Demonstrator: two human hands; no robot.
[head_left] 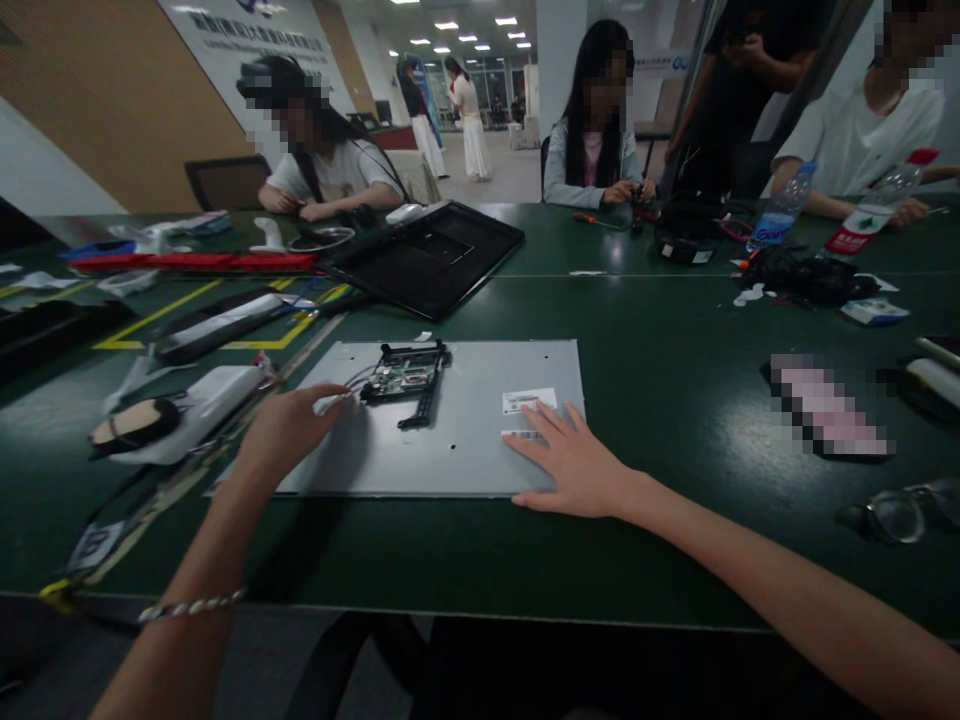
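A flat grey metal panel (480, 470), which looks like the back of a display, lies in front of me on the table. On its upper left part sits a green circuit board (405, 375) in a black plastic frame (417, 410). Thin grey cable (363, 379) runs from the board's left side to my left hand (292, 428), whose thumb and fingertips pinch together there; a whitish piece shows at the fingertips. My right hand (574, 462) rests flat with spread fingers on the panel's right part, beside white labels (529, 400), covering part of the lower one.
Left of the panel lie a white device (217, 395) and straps. Behind it rests a black display cover (435, 255). To the right are a phone (829, 405), eyeglasses (896, 515) and bottles (862, 215). Several people sit or stand across the green table (675, 350).
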